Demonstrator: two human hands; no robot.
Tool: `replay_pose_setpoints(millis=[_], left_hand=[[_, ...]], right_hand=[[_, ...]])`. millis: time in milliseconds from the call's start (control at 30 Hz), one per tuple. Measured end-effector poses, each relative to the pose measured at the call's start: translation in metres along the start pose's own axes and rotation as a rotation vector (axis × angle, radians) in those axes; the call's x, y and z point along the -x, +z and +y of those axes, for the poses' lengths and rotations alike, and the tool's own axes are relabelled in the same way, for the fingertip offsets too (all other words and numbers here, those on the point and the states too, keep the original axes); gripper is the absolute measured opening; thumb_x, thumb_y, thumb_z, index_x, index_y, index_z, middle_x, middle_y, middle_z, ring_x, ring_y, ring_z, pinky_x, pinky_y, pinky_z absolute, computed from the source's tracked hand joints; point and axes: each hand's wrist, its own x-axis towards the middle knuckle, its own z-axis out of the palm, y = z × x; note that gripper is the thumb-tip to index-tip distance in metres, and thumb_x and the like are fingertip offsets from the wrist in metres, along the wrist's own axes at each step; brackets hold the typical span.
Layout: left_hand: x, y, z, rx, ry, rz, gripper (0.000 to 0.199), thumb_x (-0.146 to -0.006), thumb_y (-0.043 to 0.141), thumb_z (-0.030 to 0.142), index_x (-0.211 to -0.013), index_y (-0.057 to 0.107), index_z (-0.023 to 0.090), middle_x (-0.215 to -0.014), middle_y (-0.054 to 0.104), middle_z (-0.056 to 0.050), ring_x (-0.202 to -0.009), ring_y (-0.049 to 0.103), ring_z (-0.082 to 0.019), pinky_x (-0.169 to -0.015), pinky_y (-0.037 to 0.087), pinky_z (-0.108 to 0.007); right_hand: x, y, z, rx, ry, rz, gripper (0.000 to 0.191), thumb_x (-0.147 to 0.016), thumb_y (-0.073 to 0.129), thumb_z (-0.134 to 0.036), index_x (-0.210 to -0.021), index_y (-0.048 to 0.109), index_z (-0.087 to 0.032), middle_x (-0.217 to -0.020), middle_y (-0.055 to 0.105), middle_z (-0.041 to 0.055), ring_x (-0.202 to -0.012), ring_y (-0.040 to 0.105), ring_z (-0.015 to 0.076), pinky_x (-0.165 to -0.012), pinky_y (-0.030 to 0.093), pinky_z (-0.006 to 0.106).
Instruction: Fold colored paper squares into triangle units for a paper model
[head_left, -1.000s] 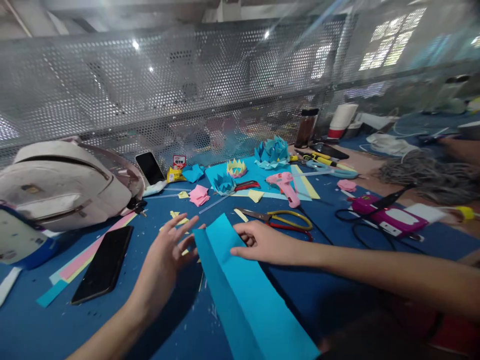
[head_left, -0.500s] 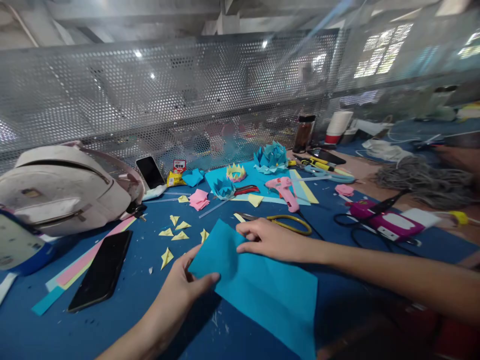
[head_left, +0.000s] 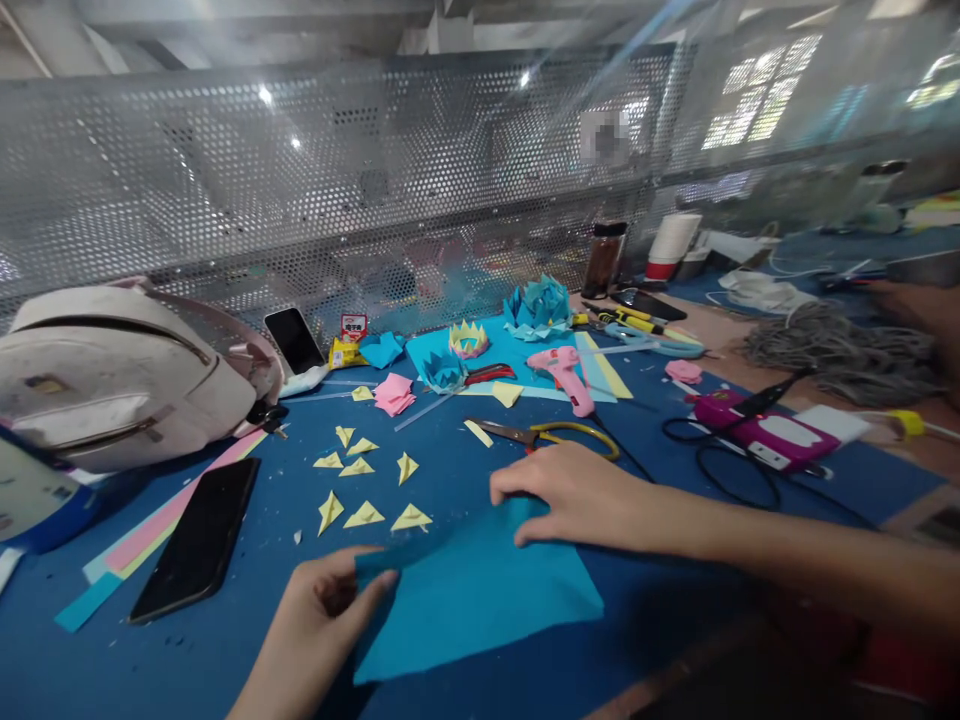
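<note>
A sheet of blue paper (head_left: pixel 472 600) is held low over the blue table, its long edge roughly level. My left hand (head_left: pixel 326 600) pinches its left corner between thumb and fingers. At the upper right of the sheet, my right hand (head_left: pixel 577 500) grips the edge, thumb below and fingers curled over. Several small folded yellow paper pieces (head_left: pixel 364 514) lie just beyond the sheet. Scissors with yellow handles (head_left: pixel 574 437) rest behind my right hand, beside a pink glue gun (head_left: pixel 562 375).
A black phone (head_left: pixel 196 540) and a pale backpack (head_left: pixel 120 375) are on the left. Folded blue paper flowers (head_left: pixel 538 308) stand at the back near a bottle (head_left: pixel 604 262). On the right lie a purple device (head_left: pixel 761 430), its black cable and grey yarn (head_left: pixel 847 350).
The blue sheet has turned and come lower and nearer, its far corner swung down. Both hands moved with it, uncovering the scissors' blades and more yellow pieces.
</note>
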Motion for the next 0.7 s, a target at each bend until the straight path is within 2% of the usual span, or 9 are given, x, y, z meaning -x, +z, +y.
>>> replay_pose_setpoints(millis=[33, 100, 200, 333, 367, 433, 500, 600, 700], left_hand=[[0.002, -0.003, -0.002, -0.099, 0.100, 0.008, 0.023, -0.090, 0.069, 0.042, -0.098, 0.078, 0.023, -0.091, 0.078, -0.004, -0.087, 0.074, -0.022, -0.073, 0.058, -0.026], [0.003, -0.009, -0.004, -0.470, 0.426, 0.055, 0.026, -0.094, 0.061, 0.032, -0.116, 0.073, 0.027, -0.114, 0.076, -0.004, -0.105, 0.071, -0.023, -0.088, 0.057, -0.032], [-0.003, -0.010, 0.001, -1.063, 0.774, 0.145, 0.044, -0.100, 0.047, 0.018, -0.142, 0.055, 0.027, -0.133, 0.067, -0.005, -0.113, 0.067, -0.021, -0.102, 0.050, -0.036], [-0.007, 0.000, 0.015, -1.400, 1.031, 0.039, 0.053, -0.102, 0.031, 0.007, -0.152, 0.043, 0.019, -0.151, 0.052, -0.005, -0.137, 0.049, -0.019, -0.125, 0.012, -0.042], [-0.007, 0.003, 0.018, -1.422, 1.084, 0.008, 0.052, -0.102, 0.029, 0.007, -0.150, 0.045, 0.017, -0.151, 0.052, -0.006, -0.139, 0.047, -0.019, -0.125, 0.008, -0.042], [-0.004, 0.010, 0.019, -1.449, 1.161, -0.037, 0.049, -0.102, 0.027, 0.008, -0.144, 0.052, 0.013, -0.148, 0.055, -0.007, -0.138, 0.049, -0.020, -0.125, 0.012, -0.041], [-0.001, 0.016, 0.015, -1.465, 1.200, -0.049, 0.048, -0.103, 0.026, 0.009, -0.139, 0.057, 0.012, -0.144, 0.059, -0.008, -0.133, 0.054, -0.019, -0.122, 0.023, -0.038], [0.001, 0.021, 0.005, -1.459, 1.203, -0.037, 0.044, -0.108, 0.028, 0.022, -0.138, 0.057, 0.011, -0.143, 0.060, -0.008, -0.130, 0.057, -0.020, -0.116, 0.035, -0.035], [0.000, 0.021, -0.001, -1.431, 1.170, -0.055, 0.045, -0.109, 0.032, 0.033, -0.141, 0.055, 0.011, -0.146, 0.057, -0.009, -0.135, 0.053, -0.020, -0.123, 0.023, -0.039]], right_hand=[[0.004, 0.002, 0.001, -0.005, -0.019, 0.001, 0.019, -0.081, 0.079, -0.025, -0.097, 0.069, -0.025, -0.091, 0.073, -0.0029, -0.085, 0.068, 0.0192, -0.063, 0.034, 0.025], [0.011, 0.009, 0.001, 0.038, -0.091, 0.014, 0.012, -0.085, 0.074, -0.019, -0.095, 0.068, -0.022, -0.092, 0.072, -0.0017, -0.086, 0.067, 0.0182, -0.065, 0.036, 0.026], [0.016, 0.026, -0.003, 0.167, -0.233, 0.092, 0.009, -0.092, 0.064, -0.019, -0.101, 0.067, -0.020, -0.093, 0.070, 0.0021, -0.083, 0.063, 0.0187, -0.066, 0.039, 0.029], [0.022, 0.050, -0.007, 0.320, -0.387, 0.305, 0.026, -0.103, 0.047, -0.017, -0.121, 0.064, -0.024, -0.102, 0.072, 0.0034, -0.083, 0.063, 0.0180, -0.065, 0.041, 0.031], [0.025, 0.054, -0.007, 0.330, -0.423, 0.343, 0.029, -0.105, 0.042, -0.017, -0.125, 0.063, -0.024, -0.110, 0.072, 0.0037, -0.090, 0.065, 0.0181, -0.069, 0.044, 0.031], [0.031, 0.058, -0.008, 0.331, -0.458, 0.336, 0.034, -0.107, 0.036, -0.017, -0.131, 0.061, -0.023, -0.130, 0.068, 0.0044, -0.112, 0.063, 0.0198, -0.083, 0.048, 0.034], [0.038, 0.057, -0.009, 0.308, -0.466, 0.220, 0.037, -0.108, 0.035, -0.020, -0.138, 0.056, -0.021, -0.146, 0.057, 0.0049, -0.127, 0.057, 0.0207, -0.097, 0.047, 0.036], [0.044, 0.055, -0.010, 0.221, -0.490, 0.046, 0.050, -0.106, 0.041, -0.039, -0.148, 0.045, -0.011, -0.156, 0.042, 0.0099, -0.141, 0.045, 0.0241, -0.108, 0.044, 0.039], [0.046, 0.057, -0.010, 0.097, -0.465, -0.018, 0.065, -0.104, 0.044, -0.048, -0.154, 0.035, -0.008, -0.156, 0.039, 0.0140, -0.145, 0.039, 0.0248, -0.116, 0.038, 0.041]])
